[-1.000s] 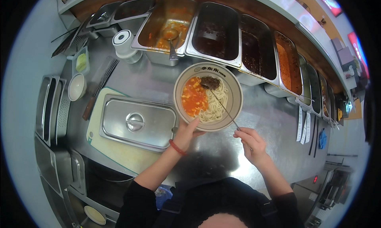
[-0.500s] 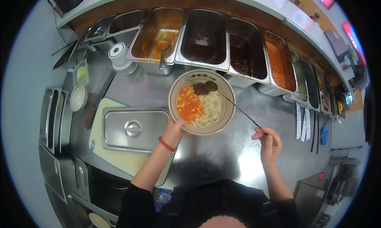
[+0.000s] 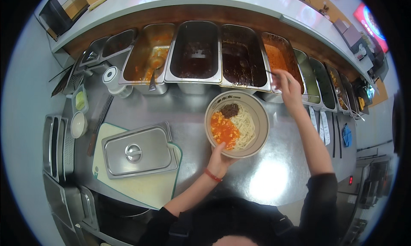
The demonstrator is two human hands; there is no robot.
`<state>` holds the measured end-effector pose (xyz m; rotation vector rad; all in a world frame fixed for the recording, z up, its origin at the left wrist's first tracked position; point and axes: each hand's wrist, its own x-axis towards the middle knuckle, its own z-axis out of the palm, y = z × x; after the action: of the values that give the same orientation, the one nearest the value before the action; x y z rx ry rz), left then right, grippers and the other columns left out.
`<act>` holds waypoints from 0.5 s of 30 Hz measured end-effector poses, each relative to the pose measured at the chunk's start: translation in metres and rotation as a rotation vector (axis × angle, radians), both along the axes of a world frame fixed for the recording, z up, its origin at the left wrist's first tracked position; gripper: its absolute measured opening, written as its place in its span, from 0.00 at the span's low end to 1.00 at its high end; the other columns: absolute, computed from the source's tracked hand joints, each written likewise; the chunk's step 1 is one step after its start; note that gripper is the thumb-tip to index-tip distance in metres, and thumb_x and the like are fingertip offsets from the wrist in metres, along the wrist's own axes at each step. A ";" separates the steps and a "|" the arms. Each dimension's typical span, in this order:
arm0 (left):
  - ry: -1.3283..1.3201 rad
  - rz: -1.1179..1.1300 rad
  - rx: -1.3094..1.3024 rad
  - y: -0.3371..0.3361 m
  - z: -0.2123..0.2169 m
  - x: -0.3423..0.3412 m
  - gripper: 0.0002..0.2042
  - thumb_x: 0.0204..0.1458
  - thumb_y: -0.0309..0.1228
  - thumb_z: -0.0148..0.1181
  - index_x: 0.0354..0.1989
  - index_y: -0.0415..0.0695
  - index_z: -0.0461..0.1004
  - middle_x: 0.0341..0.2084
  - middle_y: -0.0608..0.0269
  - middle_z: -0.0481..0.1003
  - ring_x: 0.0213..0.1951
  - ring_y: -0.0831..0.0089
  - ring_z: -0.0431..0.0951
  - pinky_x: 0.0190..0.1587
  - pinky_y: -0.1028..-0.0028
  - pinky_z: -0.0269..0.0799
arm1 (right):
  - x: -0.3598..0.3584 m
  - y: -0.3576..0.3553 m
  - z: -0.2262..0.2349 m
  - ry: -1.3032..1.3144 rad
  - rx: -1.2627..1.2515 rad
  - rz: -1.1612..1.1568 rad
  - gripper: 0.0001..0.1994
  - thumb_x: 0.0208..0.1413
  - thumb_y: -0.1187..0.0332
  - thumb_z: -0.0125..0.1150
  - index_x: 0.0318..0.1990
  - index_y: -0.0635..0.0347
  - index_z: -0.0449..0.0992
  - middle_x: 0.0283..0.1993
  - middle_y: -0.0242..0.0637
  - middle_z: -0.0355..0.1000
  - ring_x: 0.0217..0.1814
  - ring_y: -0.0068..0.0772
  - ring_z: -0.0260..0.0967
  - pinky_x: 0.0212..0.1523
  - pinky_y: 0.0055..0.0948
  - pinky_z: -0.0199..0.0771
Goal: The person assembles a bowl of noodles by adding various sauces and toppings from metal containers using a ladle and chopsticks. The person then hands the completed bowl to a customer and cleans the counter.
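Observation:
My left hand [image 3: 220, 162] grips the near edge of a beige bowl [image 3: 262, 128], thumb on the rim and fingers underneath. Inside lie pale noodles [image 3: 245, 128], orange-red tomato and egg sauce [image 3: 224, 132] and a small mound of dark brown minced topping [image 3: 230, 110]. Over the row of pans, my right hand [image 3: 289, 89] pinches the thin handle of a ladle [image 3: 269, 72]. The handle points left into a deep steel pan [image 3: 247, 86] of dark oily sauce; the ladle's scoop is hard to make out there.
More steel pans line the back, one with tomato sauce and a ladle [image 3: 153, 79]. A steel lid [image 3: 150, 160] lies on a cutting board [image 3: 124, 190] at left. Nearby are a knife [image 3: 92, 143], a small white bowl [image 3: 78, 125] and a white lidded container [image 3: 112, 76]. Paper slips [image 3: 324, 128] hang right.
My right hand has carried the ladle from over the bowl up to the dark sauce pan. The bowl, in my left hand, sits further right in view, and the view itself has shifted.

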<state>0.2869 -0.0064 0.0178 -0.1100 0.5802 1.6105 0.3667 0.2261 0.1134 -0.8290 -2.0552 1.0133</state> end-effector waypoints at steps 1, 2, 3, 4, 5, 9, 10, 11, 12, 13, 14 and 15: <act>0.026 -0.004 -0.038 0.003 0.001 0.004 0.22 0.44 0.36 0.38 0.48 0.40 0.49 0.45 0.55 0.56 0.46 0.65 0.59 0.43 0.66 0.60 | -0.010 0.013 -0.003 -0.076 0.021 0.004 0.11 0.49 0.67 0.41 0.33 0.66 0.67 0.27 0.38 0.65 0.28 0.26 0.65 0.28 0.20 0.63; 0.033 0.002 -0.064 0.005 0.002 0.009 0.22 0.44 0.36 0.37 0.48 0.40 0.49 0.45 0.56 0.56 0.45 0.65 0.59 0.43 0.66 0.60 | -0.021 0.024 -0.007 -0.148 0.173 0.026 0.11 0.48 0.68 0.42 0.33 0.65 0.67 0.27 0.40 0.65 0.29 0.29 0.64 0.29 0.22 0.63; 0.049 0.024 -0.057 0.010 0.002 0.012 0.22 0.44 0.36 0.37 0.48 0.40 0.49 0.44 0.56 0.57 0.45 0.65 0.60 0.43 0.67 0.60 | -0.032 0.035 -0.010 -0.201 0.336 0.067 0.10 0.47 0.68 0.43 0.32 0.65 0.67 0.28 0.41 0.65 0.30 0.33 0.64 0.30 0.24 0.63; 0.072 0.053 -0.050 0.013 0.003 0.015 0.22 0.44 0.36 0.37 0.48 0.40 0.49 0.44 0.56 0.57 0.45 0.65 0.60 0.43 0.67 0.61 | -0.041 0.043 -0.013 -0.273 0.487 0.095 0.10 0.46 0.68 0.43 0.31 0.65 0.67 0.28 0.43 0.65 0.30 0.37 0.64 0.31 0.26 0.63; 0.097 0.063 -0.088 0.015 0.002 0.018 0.21 0.44 0.36 0.36 0.48 0.40 0.49 0.44 0.56 0.58 0.44 0.66 0.61 0.42 0.68 0.61 | -0.047 0.048 -0.016 -0.302 0.526 0.152 0.10 0.46 0.68 0.43 0.30 0.65 0.67 0.29 0.43 0.65 0.31 0.40 0.63 0.32 0.28 0.63; 0.087 0.100 -0.069 0.017 0.002 0.022 0.22 0.44 0.37 0.36 0.48 0.41 0.50 0.43 0.57 0.58 0.43 0.66 0.62 0.42 0.68 0.61 | -0.056 0.050 -0.018 -0.423 0.602 0.310 0.10 0.45 0.68 0.43 0.29 0.65 0.68 0.29 0.45 0.65 0.33 0.44 0.61 0.34 0.32 0.62; 0.087 0.096 -0.080 0.016 0.002 0.022 0.22 0.44 0.38 0.37 0.48 0.41 0.50 0.43 0.57 0.58 0.43 0.66 0.62 0.42 0.68 0.61 | -0.054 0.047 -0.015 -0.460 0.601 0.336 0.10 0.45 0.67 0.43 0.28 0.65 0.68 0.29 0.45 0.65 0.33 0.44 0.61 0.34 0.32 0.62; 0.095 0.098 -0.093 0.016 0.002 0.023 0.22 0.44 0.38 0.37 0.48 0.42 0.50 0.43 0.57 0.58 0.44 0.66 0.61 0.42 0.68 0.61 | -0.050 0.045 -0.011 -0.421 0.584 0.377 0.10 0.45 0.68 0.43 0.27 0.65 0.68 0.28 0.45 0.65 0.33 0.43 0.61 0.33 0.32 0.62; 0.088 0.090 -0.094 0.015 0.003 0.023 0.22 0.44 0.38 0.37 0.48 0.42 0.50 0.43 0.57 0.58 0.44 0.66 0.61 0.42 0.68 0.60 | -0.045 0.042 -0.005 -0.438 0.525 0.384 0.10 0.45 0.68 0.43 0.27 0.66 0.68 0.28 0.45 0.65 0.33 0.44 0.61 0.34 0.32 0.62; 0.091 0.089 -0.099 0.015 0.004 0.023 0.22 0.44 0.39 0.37 0.48 0.42 0.50 0.43 0.58 0.58 0.44 0.66 0.61 0.42 0.68 0.60 | -0.040 0.039 0.000 -0.455 0.468 0.390 0.10 0.45 0.68 0.43 0.27 0.66 0.68 0.27 0.45 0.65 0.33 0.44 0.61 0.34 0.32 0.62; 0.105 0.096 -0.087 0.016 0.004 0.023 0.22 0.44 0.39 0.37 0.48 0.43 0.50 0.43 0.58 0.58 0.44 0.66 0.61 0.42 0.68 0.60 | -0.036 0.036 0.003 -0.471 0.412 0.394 0.10 0.45 0.69 0.43 0.27 0.66 0.68 0.27 0.45 0.65 0.33 0.45 0.61 0.34 0.32 0.62; 0.101 0.093 -0.113 0.016 0.004 0.023 0.22 0.44 0.39 0.37 0.48 0.43 0.49 0.44 0.58 0.58 0.44 0.66 0.61 0.42 0.68 0.59 | -0.032 0.033 0.005 -0.407 0.444 0.408 0.10 0.46 0.69 0.41 0.27 0.66 0.68 0.22 0.43 0.65 0.26 0.39 0.64 0.29 0.28 0.63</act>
<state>0.3098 0.0094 0.0222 -0.1419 0.7538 1.6805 0.3351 0.2590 0.1184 -0.4102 -2.7388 0.5677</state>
